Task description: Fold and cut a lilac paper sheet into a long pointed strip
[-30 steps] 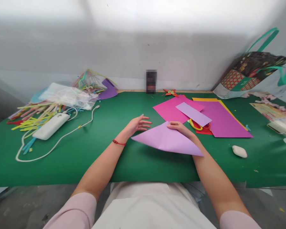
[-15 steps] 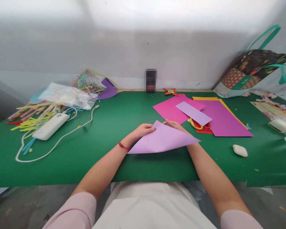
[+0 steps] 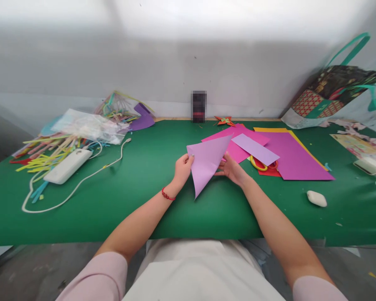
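A lilac sheet of paper [image 3: 207,161], creased and tilted, is held up above the green table. My left hand [image 3: 184,168], a red bracelet at its wrist, pinches the sheet at its left edge with the thumb on the near face. At the sheet's right edge is my right hand [image 3: 232,169], its fingers apart and their tips at or behind the paper; whether they press on it I cannot tell. Beyond that hand lie a lilac paper strip [image 3: 255,149] and a pair of scissors with yellow and red handles [image 3: 258,163], partly under the strip.
Pink paper [image 3: 217,141] and purple paper [image 3: 303,161] lie at the right, near a white case [image 3: 316,198]. A red-orange paper star [image 3: 224,121] is by the wall. At the left are a white power bank [image 3: 68,166] with its cable and piled paper strips [image 3: 42,161].
The lilac sheet has turned from lying broad and nearly level to standing steeper with a corner pointing down. My right hand has moved lower and its fingers have spread.
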Motion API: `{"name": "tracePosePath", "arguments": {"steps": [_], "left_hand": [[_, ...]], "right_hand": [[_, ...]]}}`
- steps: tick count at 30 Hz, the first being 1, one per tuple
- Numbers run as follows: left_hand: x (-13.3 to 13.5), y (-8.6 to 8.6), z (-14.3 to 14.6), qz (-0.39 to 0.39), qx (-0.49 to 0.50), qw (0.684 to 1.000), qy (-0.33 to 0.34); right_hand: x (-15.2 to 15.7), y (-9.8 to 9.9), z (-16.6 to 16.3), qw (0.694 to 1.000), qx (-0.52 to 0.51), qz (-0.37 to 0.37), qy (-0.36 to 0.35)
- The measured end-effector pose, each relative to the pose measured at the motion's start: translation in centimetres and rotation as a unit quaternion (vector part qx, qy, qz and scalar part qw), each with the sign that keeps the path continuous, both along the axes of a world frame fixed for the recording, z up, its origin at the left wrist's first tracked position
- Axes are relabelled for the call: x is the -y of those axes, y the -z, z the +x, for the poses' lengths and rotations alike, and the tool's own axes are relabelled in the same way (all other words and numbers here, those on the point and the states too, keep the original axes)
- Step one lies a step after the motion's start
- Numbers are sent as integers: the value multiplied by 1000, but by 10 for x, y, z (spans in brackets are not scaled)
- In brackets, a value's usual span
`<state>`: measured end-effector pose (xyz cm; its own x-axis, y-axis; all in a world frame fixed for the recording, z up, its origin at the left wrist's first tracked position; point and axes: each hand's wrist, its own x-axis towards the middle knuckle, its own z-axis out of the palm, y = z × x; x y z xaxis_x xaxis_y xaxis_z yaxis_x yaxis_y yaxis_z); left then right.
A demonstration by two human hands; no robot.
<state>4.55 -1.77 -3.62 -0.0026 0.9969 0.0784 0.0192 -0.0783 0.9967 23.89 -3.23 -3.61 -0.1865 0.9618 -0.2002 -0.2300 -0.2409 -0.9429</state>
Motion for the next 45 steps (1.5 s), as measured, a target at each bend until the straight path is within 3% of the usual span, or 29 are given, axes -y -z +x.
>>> {"name": "tracePosePath", "arguments": {"steps": [7, 13, 22, 35, 45], "left_hand": [[14, -1, 16, -31, 24, 997, 70], [14, -5, 14, -65, 35, 988, 133], [9, -16, 5, -85, 61, 989, 105], [7, -16, 5, -141, 59, 984, 89], [4, -13, 3, -146, 54, 985, 72]], "right_hand": [[3, 3, -7, 994, 34, 1, 103], [2, -2, 8, 994, 35, 20, 98], [4, -7, 18, 995, 65, 25, 70], [3, -7, 18, 991, 101, 21, 83], [4, -4, 18, 993, 103, 43, 48]]}}
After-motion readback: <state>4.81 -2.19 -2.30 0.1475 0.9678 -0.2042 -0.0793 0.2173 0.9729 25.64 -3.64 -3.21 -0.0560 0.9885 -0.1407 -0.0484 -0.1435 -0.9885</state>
